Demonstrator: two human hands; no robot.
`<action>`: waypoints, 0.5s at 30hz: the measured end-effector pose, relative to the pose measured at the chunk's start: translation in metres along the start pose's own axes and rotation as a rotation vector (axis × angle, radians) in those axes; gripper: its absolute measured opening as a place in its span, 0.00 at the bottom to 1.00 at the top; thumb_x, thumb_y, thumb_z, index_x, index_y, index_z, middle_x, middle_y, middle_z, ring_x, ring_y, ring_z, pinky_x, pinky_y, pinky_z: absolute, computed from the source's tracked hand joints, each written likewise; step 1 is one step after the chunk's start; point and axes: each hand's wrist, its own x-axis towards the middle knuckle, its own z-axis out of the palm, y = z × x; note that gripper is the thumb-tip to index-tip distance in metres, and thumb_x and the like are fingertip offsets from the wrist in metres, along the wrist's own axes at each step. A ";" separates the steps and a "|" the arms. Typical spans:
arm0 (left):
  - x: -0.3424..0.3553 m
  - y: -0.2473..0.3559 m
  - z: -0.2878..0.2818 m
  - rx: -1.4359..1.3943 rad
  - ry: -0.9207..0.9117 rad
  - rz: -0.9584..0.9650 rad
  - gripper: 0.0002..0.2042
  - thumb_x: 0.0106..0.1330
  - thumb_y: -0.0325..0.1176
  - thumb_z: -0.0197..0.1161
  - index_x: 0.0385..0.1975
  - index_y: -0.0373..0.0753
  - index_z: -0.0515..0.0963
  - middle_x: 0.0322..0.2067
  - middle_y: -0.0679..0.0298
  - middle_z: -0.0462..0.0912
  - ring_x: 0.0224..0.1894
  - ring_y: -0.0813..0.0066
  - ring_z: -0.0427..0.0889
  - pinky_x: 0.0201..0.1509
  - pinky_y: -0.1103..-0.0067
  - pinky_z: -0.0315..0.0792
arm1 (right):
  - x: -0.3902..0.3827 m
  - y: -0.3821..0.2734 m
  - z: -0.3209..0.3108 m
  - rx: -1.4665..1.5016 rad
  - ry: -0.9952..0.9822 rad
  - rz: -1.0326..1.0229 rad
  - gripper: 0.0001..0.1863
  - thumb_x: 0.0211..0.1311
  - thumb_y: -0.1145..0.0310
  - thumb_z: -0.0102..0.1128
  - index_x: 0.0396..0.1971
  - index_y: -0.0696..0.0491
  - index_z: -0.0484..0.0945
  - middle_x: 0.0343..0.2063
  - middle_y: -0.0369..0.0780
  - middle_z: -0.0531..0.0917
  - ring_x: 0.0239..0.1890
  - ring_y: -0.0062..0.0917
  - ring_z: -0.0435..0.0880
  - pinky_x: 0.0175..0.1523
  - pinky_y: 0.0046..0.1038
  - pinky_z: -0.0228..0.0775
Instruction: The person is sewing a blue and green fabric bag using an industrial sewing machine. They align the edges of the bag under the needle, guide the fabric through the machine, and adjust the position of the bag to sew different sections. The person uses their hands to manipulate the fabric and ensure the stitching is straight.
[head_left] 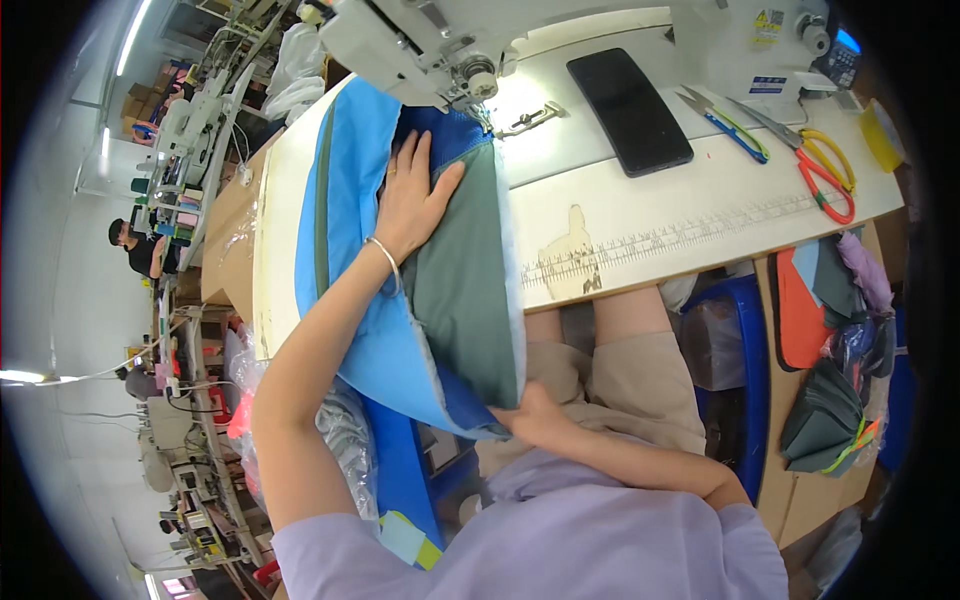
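A sewn fabric panel of light blue, dark blue and grey-green cloth (460,270) lies across the sewing table and hangs over its front edge. Its far end is under the needle area of the sewing machine (475,85). My left hand (408,195) rests flat on the panel just before the needle, fingers stretched out and thumb apart. Down by my lap, my right hand (535,415) pinches the panel's lower corner; its fingertips are partly hidden by the cloth.
Right of the machine lie a black phone (630,112), blue-handled thread snips (728,125), scissors (810,158) with red and yellow handles and a yellow tape roll (880,138). Cut fabric pieces (825,415) lie on cardboard at right. Another person (135,248) sits far left, among more machines.
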 end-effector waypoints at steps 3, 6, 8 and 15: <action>-0.007 0.009 -0.026 -0.185 0.056 0.242 0.17 0.71 0.29 0.57 0.58 0.38 0.80 0.64 0.52 0.76 0.69 0.51 0.71 0.74 0.62 0.63 | -0.004 -0.012 -0.005 -0.055 0.032 -0.097 0.15 0.66 0.64 0.69 0.40 0.63 0.85 0.26 0.40 0.88 0.27 0.21 0.85 0.34 0.28 0.77; 0.015 0.045 -0.046 -0.017 -0.013 0.758 0.19 0.55 0.14 0.58 0.45 0.42 0.84 0.53 0.60 0.84 0.63 0.56 0.78 0.69 0.62 0.71 | -0.022 -0.018 0.004 -0.063 -0.017 -0.223 0.15 0.64 0.64 0.70 0.29 0.63 0.85 0.21 0.46 0.86 0.20 0.30 0.82 0.29 0.34 0.73; 0.032 0.052 -0.046 0.012 -0.103 0.876 0.16 0.49 0.15 0.60 0.37 0.41 0.81 0.43 0.64 0.83 0.56 0.59 0.79 0.67 0.61 0.72 | -0.031 -0.026 0.004 -0.171 -0.066 -0.259 0.16 0.64 0.62 0.70 0.27 0.62 0.84 0.21 0.49 0.84 0.20 0.37 0.82 0.29 0.35 0.73; 0.051 0.069 -0.049 0.000 -0.393 1.079 0.09 0.47 0.21 0.64 0.26 0.42 0.74 0.30 0.66 0.75 0.43 0.60 0.77 0.57 0.66 0.73 | -0.041 -0.055 -0.003 -0.324 -0.065 -0.384 0.12 0.63 0.63 0.67 0.31 0.59 0.83 0.23 0.51 0.83 0.26 0.47 0.84 0.33 0.44 0.74</action>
